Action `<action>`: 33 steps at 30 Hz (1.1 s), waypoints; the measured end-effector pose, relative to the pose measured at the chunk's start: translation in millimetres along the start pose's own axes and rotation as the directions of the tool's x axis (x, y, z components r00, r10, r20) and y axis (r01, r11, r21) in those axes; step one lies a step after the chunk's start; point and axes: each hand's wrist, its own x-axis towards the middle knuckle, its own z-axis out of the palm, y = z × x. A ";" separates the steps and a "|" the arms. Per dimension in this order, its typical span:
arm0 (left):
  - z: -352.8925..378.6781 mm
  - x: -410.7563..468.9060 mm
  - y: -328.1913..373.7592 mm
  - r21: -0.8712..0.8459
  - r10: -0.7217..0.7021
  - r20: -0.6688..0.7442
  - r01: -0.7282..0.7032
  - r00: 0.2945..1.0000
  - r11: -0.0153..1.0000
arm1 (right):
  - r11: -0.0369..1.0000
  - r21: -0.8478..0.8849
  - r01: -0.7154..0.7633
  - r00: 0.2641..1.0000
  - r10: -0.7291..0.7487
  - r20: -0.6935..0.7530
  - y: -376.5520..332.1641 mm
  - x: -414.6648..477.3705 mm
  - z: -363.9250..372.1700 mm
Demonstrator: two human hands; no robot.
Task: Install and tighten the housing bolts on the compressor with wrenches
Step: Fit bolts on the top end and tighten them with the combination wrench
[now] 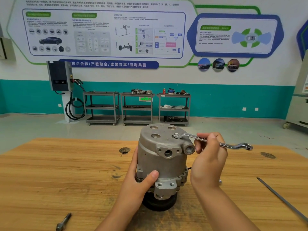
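Observation:
A grey metal compressor stands upright on its black pulley on the wooden table. My left hand grips its lower left side, thumb across the front. My right hand holds a silver ring wrench by the middle of its shank. The wrench's left ring end sits over a bolt hole on the right of the compressor's top face. Its other ring end sticks out to the right past my hand. Three more recessed holes show on the top face.
A dark bolt-like tool lies at the table's front left. A thin long rod lies at the right. The tabletop has two round holes. Three shelf carts and a charger stand by the far wall.

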 end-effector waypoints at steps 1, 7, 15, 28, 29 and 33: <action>0.2 -0.1 -0.3 0.001 0.001 0.000 -0.001 1.000 1.000 | 0.997 -0.042 0.068 0.998 -0.068 0.019 0.8 -1.0 -0.7; 1.0 1.3 -1.8 -0.006 0.006 -0.003 -0.006 1.000 1.000 | 0.785 -0.339 0.519 0.854 -0.467 0.229 0.7 -3.9 -2.5; 0.2 1.1 -3.0 0.008 0.021 -0.001 -0.021 1.000 1.000 | 0.552 -0.380 0.742 0.668 -0.561 0.490 -10.4 0.2 -3.1; -0.1 1.3 -5.7 0.020 0.039 0.006 -0.039 0.999 0.999 | 0.282 -0.417 0.864 0.499 -0.587 0.638 -19.8 -5.0 3.2; -0.1 1.4 -5.3 0.007 0.029 0.011 -0.029 1.000 1.000 | 0.289 -0.421 0.860 0.506 -0.592 0.627 -20.8 -3.3 1.9; 0.2 1.4 -2.4 -0.017 0.008 0.006 -0.008 1.000 1.000 | 0.396 -0.435 0.809 0.587 -0.599 0.545 -23.6 7.5 -2.3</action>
